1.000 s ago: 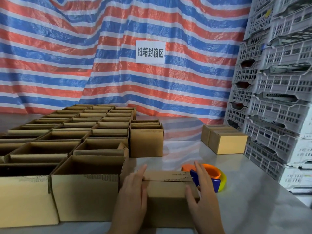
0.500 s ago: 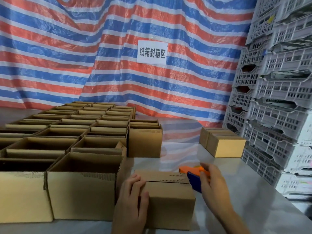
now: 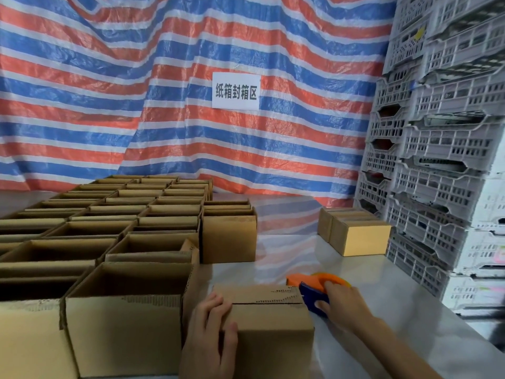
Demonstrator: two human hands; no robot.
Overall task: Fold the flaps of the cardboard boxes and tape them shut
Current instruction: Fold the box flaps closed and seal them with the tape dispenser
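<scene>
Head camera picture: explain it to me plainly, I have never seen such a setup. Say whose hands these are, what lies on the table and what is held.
There is no machine here: one camera worn on a person's head looks forward and down at their two bare hands. The left hand grips the folded-shut cardboard box at its top left edge. The right hand holds an orange and blue tape dispenser behind that box's right end. On the table stand rows of open boxes to the left and closed boxes far right, beside stacked grey crates. A striped tarp hangs behind.

Brown cardboard box (image 3: 269, 328), flaps folded, untaped
</scene>
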